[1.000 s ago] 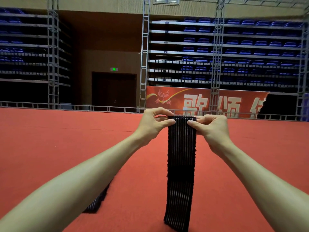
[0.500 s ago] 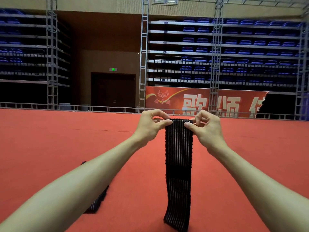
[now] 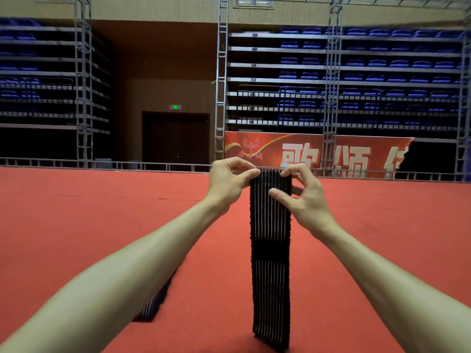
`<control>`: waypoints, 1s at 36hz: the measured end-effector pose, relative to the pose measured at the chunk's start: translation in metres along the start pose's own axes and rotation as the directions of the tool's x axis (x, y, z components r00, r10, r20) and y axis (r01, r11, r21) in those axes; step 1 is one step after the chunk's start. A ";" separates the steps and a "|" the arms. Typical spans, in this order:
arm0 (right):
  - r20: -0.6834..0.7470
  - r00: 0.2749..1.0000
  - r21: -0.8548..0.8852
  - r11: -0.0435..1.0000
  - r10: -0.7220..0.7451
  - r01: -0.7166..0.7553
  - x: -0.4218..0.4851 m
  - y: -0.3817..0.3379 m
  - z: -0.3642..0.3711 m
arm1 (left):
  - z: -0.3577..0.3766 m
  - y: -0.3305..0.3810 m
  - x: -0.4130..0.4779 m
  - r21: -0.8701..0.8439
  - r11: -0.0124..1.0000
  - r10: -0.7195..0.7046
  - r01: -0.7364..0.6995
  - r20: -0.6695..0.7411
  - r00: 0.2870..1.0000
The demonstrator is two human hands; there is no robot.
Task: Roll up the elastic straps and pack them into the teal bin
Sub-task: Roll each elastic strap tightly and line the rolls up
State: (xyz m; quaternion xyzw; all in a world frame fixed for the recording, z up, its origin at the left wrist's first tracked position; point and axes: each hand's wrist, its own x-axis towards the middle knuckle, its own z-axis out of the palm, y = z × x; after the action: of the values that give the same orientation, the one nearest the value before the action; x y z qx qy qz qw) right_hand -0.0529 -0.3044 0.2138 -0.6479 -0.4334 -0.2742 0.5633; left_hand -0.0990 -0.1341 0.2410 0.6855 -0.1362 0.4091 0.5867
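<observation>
Both bare forearms reach fwd, holding up a long black elastic strap w/ thin white lengthwise stripes (image 3: pixel 270 276) in mid-air over the red carpeted floor (image 3: pixel 76 225). The strap hangs straight down from its top edge, flat face toward the camera, w/ a plain dark band across it approx halfway down. Its bottom end sits low in the view; can't tell if it touches the floor.

L hand (image 3: pixel 229 183) pinches the strap's top left corner btw thumb and index finger, other fingers curled. R hand (image 3: pixel 303 197) holds the top right corner: index finger hooked over the top edge, thumb pressed on the near face a bit lower, remaining fingers curled beside the strap's right edge. The hands are close together, only the strap's width btw them.

A second dark striped strap (image 3: pixel 153 304) lies flat on the floor, left of the hanging one and apart from it. It's mostly hidden under the L forearm; only its near end shows.

Along the floor's far edge runs a low metal railing (image 3: pixel 127 165). Behind it:
- a red banner w/ large white characters (image 3: pixel 318 154)
- tiers of blue folding seats (image 3: pixel 356 64) on both sides
- tall silver truss columns (image 3: pixel 221 72)
- dark double doors (image 3: pixel 175 138) w/ a small green-lit sign (image 3: pixel 175 107) above them
</observation>
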 end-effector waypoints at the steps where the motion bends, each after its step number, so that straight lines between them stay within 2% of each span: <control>1: 0.018 1.000 -0.030 0.999 -0.012 0.013 0.000 0.001 0.002 | 0.000 0.000 0.000 0.007 1.000 0.007 -0.007 -0.007 1.000; 5: -0.035 0.999 0.008 1.000 0.019 -0.019 0.003 0.001 0.008 | 0.001 0.002 -0.002 0.034 0.999 0.014 -0.016 0.042 0.999; 9: -0.068 0.996 0.102 0.994 0.058 -0.051 0.008 -0.006 0.010 | 0.001 -0.002 -0.023 -0.035 0.999 -0.008 0.017 0.226 0.974; 13: -0.134 0.984 0.186 0.979 0.114 -0.088 0.011 -0.012 0.012 | 0.004 -0.018 -0.048 0.042 0.999 0.017 -0.034 0.363 0.932; 18: -0.176 0.972 0.227 0.967 0.156 -0.114 0.012 -0.012 0.016 | 0.011 -0.035 -0.071 0.095 0.995 -0.007 -0.032 0.387 0.922; 23: -0.245 0.951 0.227 0.965 0.189 -0.133 0.014 -0.008 0.024 | 0.023 -0.037 -0.079 0.037 0.999 -0.036 0.025 0.356 0.934; 26: -0.285 0.937 0.250 0.960 0.200 -0.129 0.019 -0.009 0.024 | 0.023 -0.045 -0.083 0.040 0.999 -0.045 0.032 0.391 0.919; 31: -0.312 0.923 0.277 0.951 0.224 -0.137 0.026 -0.005 0.016 | 0.008 -0.072 -0.101 0.159 0.983 -0.159 0.091 0.494 0.855; 36: -0.323 0.924 0.166 0.973 0.205 -0.158 0.015 0.023 0.013 | -0.021 -0.101 -0.125 0.259 0.950 -0.295 0.175 0.560 0.774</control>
State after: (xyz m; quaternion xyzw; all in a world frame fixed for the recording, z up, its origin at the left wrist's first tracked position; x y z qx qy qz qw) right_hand -0.0276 -0.2880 0.2130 -0.5885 -0.2860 -0.2974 0.6953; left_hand -0.1183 -0.1241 0.0805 0.8435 -0.1852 0.1091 0.4923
